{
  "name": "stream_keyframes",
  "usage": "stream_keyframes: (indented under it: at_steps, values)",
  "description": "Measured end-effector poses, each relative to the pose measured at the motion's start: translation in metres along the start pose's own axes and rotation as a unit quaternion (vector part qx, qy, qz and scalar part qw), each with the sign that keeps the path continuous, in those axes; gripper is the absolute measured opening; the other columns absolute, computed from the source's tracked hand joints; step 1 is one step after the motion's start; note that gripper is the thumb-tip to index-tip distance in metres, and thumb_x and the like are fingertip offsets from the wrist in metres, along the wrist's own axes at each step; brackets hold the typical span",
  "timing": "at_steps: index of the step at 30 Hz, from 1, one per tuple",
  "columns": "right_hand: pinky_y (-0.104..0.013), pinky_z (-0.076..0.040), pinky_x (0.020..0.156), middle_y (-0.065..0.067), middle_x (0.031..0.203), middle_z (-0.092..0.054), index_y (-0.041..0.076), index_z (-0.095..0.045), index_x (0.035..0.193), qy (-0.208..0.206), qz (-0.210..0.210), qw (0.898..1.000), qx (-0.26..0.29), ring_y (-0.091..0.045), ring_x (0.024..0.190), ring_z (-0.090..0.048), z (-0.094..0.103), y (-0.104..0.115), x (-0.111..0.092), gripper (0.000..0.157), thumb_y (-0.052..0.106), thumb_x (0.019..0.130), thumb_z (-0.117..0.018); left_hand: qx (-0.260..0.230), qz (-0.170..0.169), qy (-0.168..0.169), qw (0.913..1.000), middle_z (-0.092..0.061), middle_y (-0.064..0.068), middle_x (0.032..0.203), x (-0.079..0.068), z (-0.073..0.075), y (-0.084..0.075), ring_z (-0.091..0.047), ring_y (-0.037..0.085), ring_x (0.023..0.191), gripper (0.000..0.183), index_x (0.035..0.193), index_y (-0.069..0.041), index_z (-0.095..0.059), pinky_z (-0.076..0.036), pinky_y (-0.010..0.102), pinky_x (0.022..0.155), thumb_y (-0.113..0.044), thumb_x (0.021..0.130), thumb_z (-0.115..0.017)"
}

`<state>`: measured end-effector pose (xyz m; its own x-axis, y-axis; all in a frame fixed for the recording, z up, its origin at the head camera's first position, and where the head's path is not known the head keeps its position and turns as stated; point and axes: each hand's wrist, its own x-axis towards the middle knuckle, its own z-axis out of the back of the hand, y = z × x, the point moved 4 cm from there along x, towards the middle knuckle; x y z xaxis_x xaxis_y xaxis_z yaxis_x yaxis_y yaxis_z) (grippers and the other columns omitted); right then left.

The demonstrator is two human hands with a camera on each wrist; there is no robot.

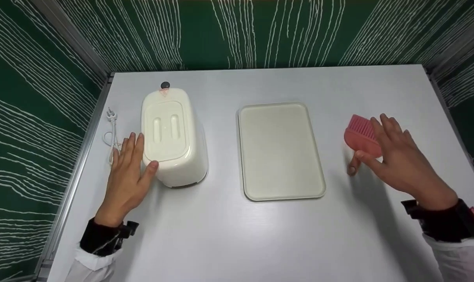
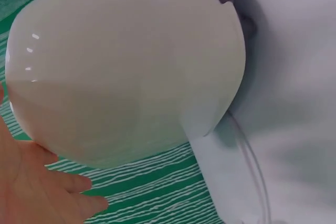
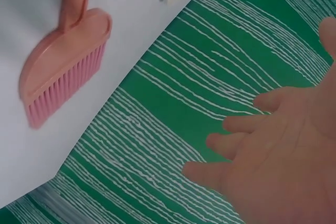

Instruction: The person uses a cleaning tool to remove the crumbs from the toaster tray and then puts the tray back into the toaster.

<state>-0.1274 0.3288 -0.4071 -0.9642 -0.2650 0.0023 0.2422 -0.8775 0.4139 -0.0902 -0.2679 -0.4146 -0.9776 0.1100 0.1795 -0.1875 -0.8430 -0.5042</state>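
Note:
A cream-white toaster (image 1: 167, 129), its lid marked by two slot-shaped recesses, stands on the left part of the table. My left hand (image 1: 125, 178) is at its near left corner, fingers straight and thumb spread; whether it touches the toaster I cannot tell. The left wrist view shows the toaster's rounded end (image 2: 126, 72) beside that hand (image 2: 37, 187). Over at the right, a pink hand brush (image 1: 360, 137) lies on the table. My right hand (image 1: 403, 162) hovers above it with fingers extended, partly hiding it. In the right wrist view the brush (image 3: 68, 59) lies apart from the hand (image 3: 278, 150).
A pale rectangular tray (image 1: 282, 152) lies flat mid-table, between the toaster and the brush. The toaster's white cord and plug (image 1: 111, 117) lie left of it near the table's edge. Green panels with white lines (image 1: 237, 35) surround the white table (image 1: 221, 235).

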Motion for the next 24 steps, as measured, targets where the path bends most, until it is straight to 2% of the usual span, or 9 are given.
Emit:
stream_keyframes:
  at_steps: [4, 8, 12, 17, 20, 24]
  values:
    - [-0.062, 0.000, 0.126, -0.032, 0.170, -0.009, -0.002, -0.013, 0.165, 0.004, 0.011, 1.000, 0.008, -0.048, 0.158, -0.003, -0.006, 0.009, 0.005, 0.087, 0.044, 0.107, -0.057, -0.035, 0.012, -0.003, 0.9993, -0.015, 0.021, 0.172, -0.002, -0.005, 0.001, -0.007, 0.035, 0.160, 0.073, 0.167, -0.005, -0.016, 0.001, 0.056, 0.127, -0.038, 0.111, -0.048]
    - [-0.061, -0.007, 0.126, -0.030, 0.170, -0.010, -0.003, -0.012, 0.165, 0.007, 0.032, 0.999, 0.021, -0.047, 0.158, -0.008, -0.012, 0.020, 0.010, 0.086, 0.041, 0.107, -0.059, -0.112, 0.037, 0.001, 0.9930, -0.009, 0.015, 0.174, -0.004, -0.013, 0.001, -0.007, 0.029, 0.160, 0.074, 0.169, -0.008, -0.009, -0.006, 0.053, 0.128, -0.036, 0.112, -0.047]
    - [-0.060, -0.012, 0.126, -0.026, 0.171, -0.013, 0.001, -0.014, 0.166, 0.014, 0.052, 0.998, 0.032, -0.044, 0.158, -0.013, -0.021, 0.035, 0.013, 0.086, 0.041, 0.106, -0.060, -0.200, 0.059, -0.009, 0.9780, -0.006, 0.008, 0.175, -0.005, -0.022, -0.003, -0.006, 0.022, 0.160, 0.073, 0.169, -0.011, -0.004, -0.010, 0.047, 0.128, -0.032, 0.113, -0.045]
    - [-0.060, -0.011, 0.126, -0.023, 0.172, -0.016, 0.004, -0.015, 0.167, 0.021, 0.082, 0.996, 0.040, -0.044, 0.158, -0.012, -0.033, 0.057, 0.021, 0.084, 0.043, 0.107, -0.059, -0.279, 0.075, -0.045, 0.9562, -0.011, 0.002, 0.174, -0.006, -0.029, -0.008, -0.010, 0.012, 0.158, 0.069, 0.169, -0.013, -0.007, -0.013, 0.035, 0.128, -0.025, 0.113, -0.045]
    - [-0.062, -0.013, 0.125, -0.022, 0.172, -0.017, 0.005, -0.015, 0.167, 0.028, 0.094, 0.994, 0.046, -0.046, 0.157, -0.011, -0.041, 0.069, 0.025, 0.084, 0.043, 0.107, -0.059, -0.292, 0.083, -0.059, 0.9510, -0.014, -0.002, 0.173, -0.007, -0.031, -0.011, -0.013, 0.009, 0.157, 0.066, 0.169, -0.016, -0.012, -0.017, 0.034, 0.127, -0.022, 0.112, -0.045]
    - [-0.065, -0.017, 0.123, -0.020, 0.172, -0.019, 0.007, -0.017, 0.168, 0.038, 0.099, 0.993, 0.043, -0.045, 0.157, -0.013, -0.049, 0.082, 0.030, 0.083, 0.046, 0.107, -0.058, -0.282, 0.091, -0.066, 0.9528, -0.018, -0.004, 0.172, -0.008, -0.031, -0.012, -0.015, 0.009, 0.156, 0.062, 0.168, -0.018, -0.019, -0.021, 0.038, 0.125, -0.021, 0.112, -0.044]
